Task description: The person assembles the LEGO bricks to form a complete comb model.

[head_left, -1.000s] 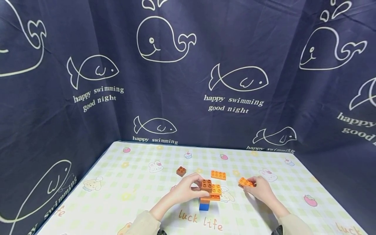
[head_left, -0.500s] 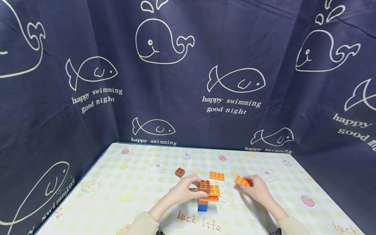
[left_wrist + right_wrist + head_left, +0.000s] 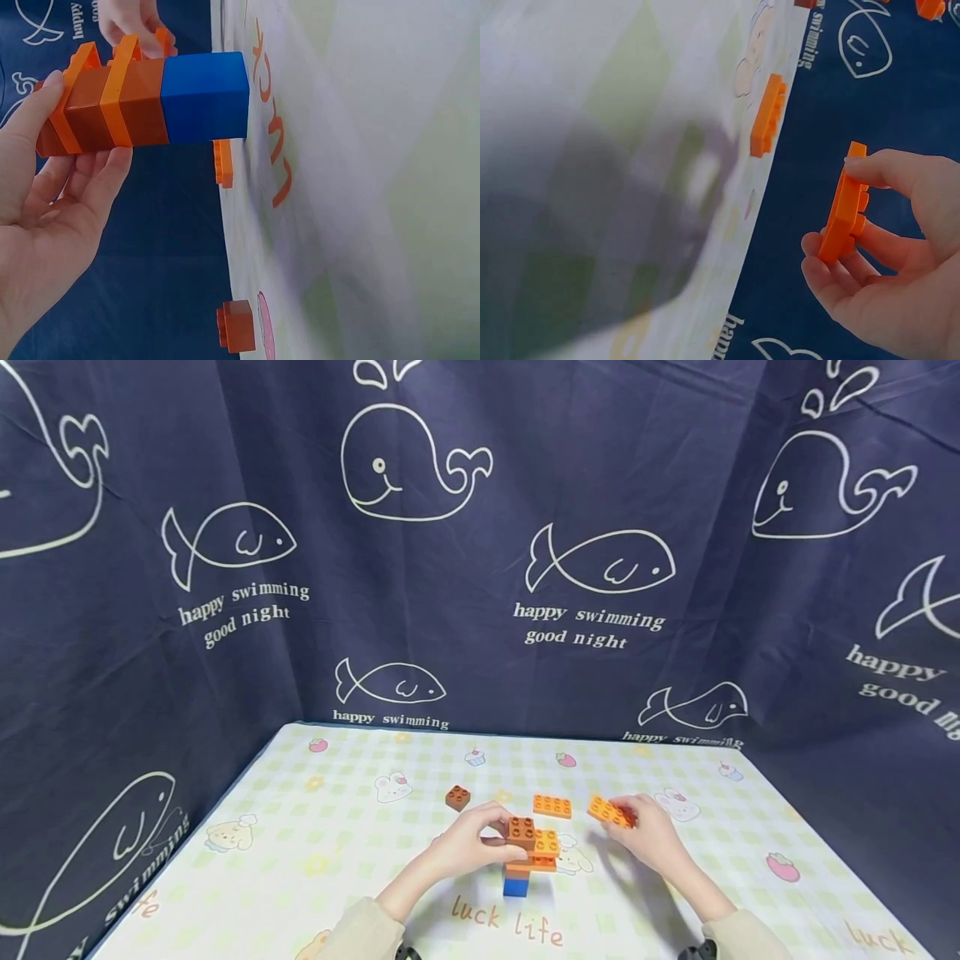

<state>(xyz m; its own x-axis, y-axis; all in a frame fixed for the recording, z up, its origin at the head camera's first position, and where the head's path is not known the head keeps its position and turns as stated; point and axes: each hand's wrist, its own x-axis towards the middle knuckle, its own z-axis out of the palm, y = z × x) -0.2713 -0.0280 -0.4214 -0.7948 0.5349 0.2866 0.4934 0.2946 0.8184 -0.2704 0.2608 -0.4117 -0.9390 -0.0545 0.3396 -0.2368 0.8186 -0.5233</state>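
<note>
My left hand (image 3: 474, 842) grips an upright stack of toy building bricks near its top. A blue brick (image 3: 204, 97) forms the base. Above it brown bricks (image 3: 142, 103) alternate with thin orange bricks (image 3: 547, 842) that jut out to the right, and a brown brick (image 3: 521, 830) tops the stack. Whether the base touches the tabletop is hard to tell. My right hand (image 3: 647, 831) pinches a flat orange studded brick (image 3: 844, 202) between thumb and fingers, above the table and right of the stack. Its studs face up in the head view.
A loose flat orange brick (image 3: 552, 807) lies behind the stack, and a small brown brick (image 3: 457, 797) lies farther left. Both rest on the patterned tablecloth (image 3: 315, 835). A dark blue curtain (image 3: 480, 585) surrounds the table's back and sides.
My right hand has moved left and slightly up with the flat orange brick, nearer the stack. My left hand keeps its grip on the stack, almost unmoved.
</note>
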